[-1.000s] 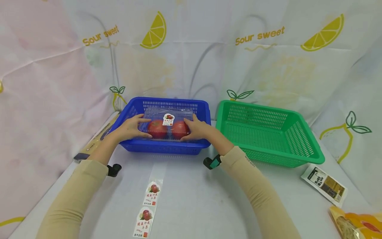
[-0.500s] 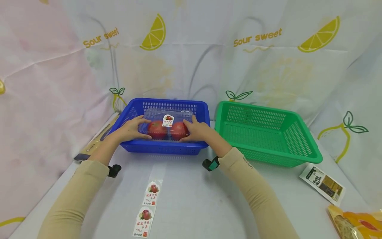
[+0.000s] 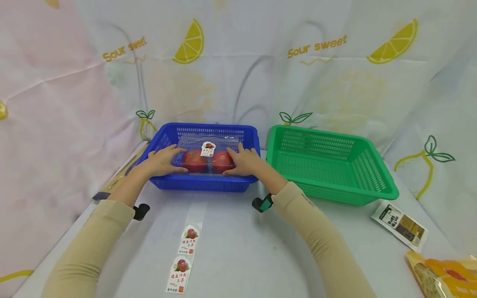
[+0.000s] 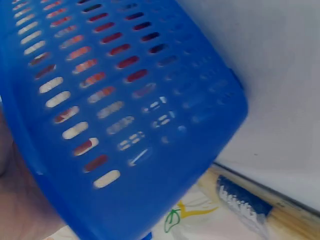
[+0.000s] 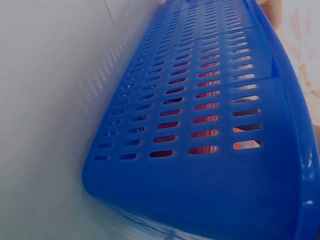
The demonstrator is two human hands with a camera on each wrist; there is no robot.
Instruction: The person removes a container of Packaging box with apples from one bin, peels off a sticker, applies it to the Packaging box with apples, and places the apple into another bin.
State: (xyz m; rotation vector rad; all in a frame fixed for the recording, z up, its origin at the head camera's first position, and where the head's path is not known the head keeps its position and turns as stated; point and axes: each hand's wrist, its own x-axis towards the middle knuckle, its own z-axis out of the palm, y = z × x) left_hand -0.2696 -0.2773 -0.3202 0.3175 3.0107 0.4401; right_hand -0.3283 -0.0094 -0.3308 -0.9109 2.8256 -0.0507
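A clear plastic box (image 3: 227, 142) with red apples (image 3: 195, 161) inside sits in the blue basket (image 3: 201, 184). On its lid is a white apple sticker (image 3: 208, 149). My left hand (image 3: 162, 161) grips the left end of the box, thumb at the front. At the right end, my right hand (image 3: 246, 161) holds it the same way. The left wrist view shows part of the left hand (image 4: 30, 200) behind the blue basket's slotted wall (image 4: 145, 175). In the right wrist view the basket wall (image 5: 200, 185) covers most of the box.
To the right stands a green basket (image 3: 320, 165). A strip of apple stickers (image 3: 182, 260) lies on the white table in front. A long cardboard box (image 3: 115, 182) lies at the left, and a small packet (image 3: 400, 225) and an orange-yellow bag (image 3: 443, 273) at the right.
The head view has shifted slightly. Both hands keep their hold on the box, which stays in the blue basket.
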